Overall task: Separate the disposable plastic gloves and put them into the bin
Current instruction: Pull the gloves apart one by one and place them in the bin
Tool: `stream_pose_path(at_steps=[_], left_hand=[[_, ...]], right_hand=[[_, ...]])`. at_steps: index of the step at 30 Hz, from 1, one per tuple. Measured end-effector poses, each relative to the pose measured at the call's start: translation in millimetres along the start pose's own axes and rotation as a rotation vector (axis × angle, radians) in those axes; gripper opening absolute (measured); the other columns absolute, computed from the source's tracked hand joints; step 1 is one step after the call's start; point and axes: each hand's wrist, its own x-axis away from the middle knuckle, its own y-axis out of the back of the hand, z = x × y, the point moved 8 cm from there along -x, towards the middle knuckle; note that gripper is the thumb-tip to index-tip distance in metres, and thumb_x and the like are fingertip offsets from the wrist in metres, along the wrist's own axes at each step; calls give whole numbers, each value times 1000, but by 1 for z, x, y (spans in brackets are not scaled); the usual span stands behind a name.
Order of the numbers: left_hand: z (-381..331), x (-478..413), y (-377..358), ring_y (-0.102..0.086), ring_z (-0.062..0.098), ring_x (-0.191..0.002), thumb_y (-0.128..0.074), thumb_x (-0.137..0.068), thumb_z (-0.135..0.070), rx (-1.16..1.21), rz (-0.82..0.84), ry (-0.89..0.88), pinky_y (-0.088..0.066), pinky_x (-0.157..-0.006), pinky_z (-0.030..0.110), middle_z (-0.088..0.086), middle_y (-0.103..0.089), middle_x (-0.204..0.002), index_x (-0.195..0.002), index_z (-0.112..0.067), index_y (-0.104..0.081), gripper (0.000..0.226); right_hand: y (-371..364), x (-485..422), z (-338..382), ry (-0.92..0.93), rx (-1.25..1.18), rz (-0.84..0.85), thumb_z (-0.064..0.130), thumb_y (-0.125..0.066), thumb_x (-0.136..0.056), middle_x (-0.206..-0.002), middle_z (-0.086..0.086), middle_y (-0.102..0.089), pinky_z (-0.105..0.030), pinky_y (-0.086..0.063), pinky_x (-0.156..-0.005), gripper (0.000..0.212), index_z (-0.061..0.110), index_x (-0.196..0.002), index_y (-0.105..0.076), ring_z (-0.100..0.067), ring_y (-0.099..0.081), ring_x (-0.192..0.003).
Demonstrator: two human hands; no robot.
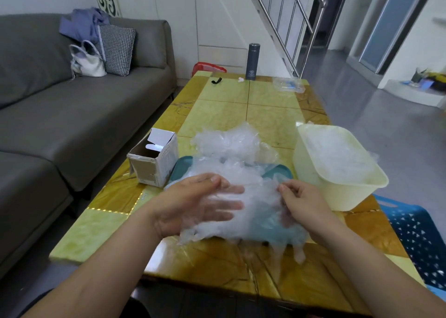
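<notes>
1. Table (272,115): low, with a glossy top of yellow-green and amber tiles.
2. Box (153,158): open cardboard, on its side at the left edge, just beside the tray.
3. Tray (280,171): teal, in the near middle, mostly covered.
4. Gloves (226,141): a clear heap over the tray, spilling onto the tabletop beyond it and toward the near edge.
5. Bin (306,168): cream, at the right edge, with more gloves inside.
6. Far end: a dark flask (252,62) standing upright, a black strap (216,80), a small white scrap (240,79) and a clear packet (288,85).
</notes>
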Motion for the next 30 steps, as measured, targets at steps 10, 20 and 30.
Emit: stream_pose_path(at_steps=[10, 20, 30], left_hand=[[-24, -35, -48, -61, 23, -53, -64, -96, -33, -286, 8, -80, -43, -56, 31, 20, -73, -97, -111, -13, -73, 27], [-63, -125, -133, -54, 23, -51, -64, -94, -30, -249, 118, -103, -52, -60, 31, 14, -76, -93, -105, -13, -73, 22], [-78, -245, -155, -61, 9, -50, -67, -101, -20, -194, -105, -90, -54, -49, 23, 6, -78, -93, -111, -11, -75, 16]], right_hand=[[112, -44, 74, 172, 16, -225, 20, -55, -103, -66, -10, -68, -30, -44, -41, 17, 14, -98, -69, -24, -57, -46], [194, -136, 49, -11, 541, -461, 27, -49, -101, -92, -14, -68, -38, -52, -74, 25, 12, -89, -64, -36, -65, -89], [184, -161, 18, -107, 444, -303, 6, -49, -103, -73, -8, -40, -36, -32, -78, 32, 16, -74, -43, -30, -43, -81]])
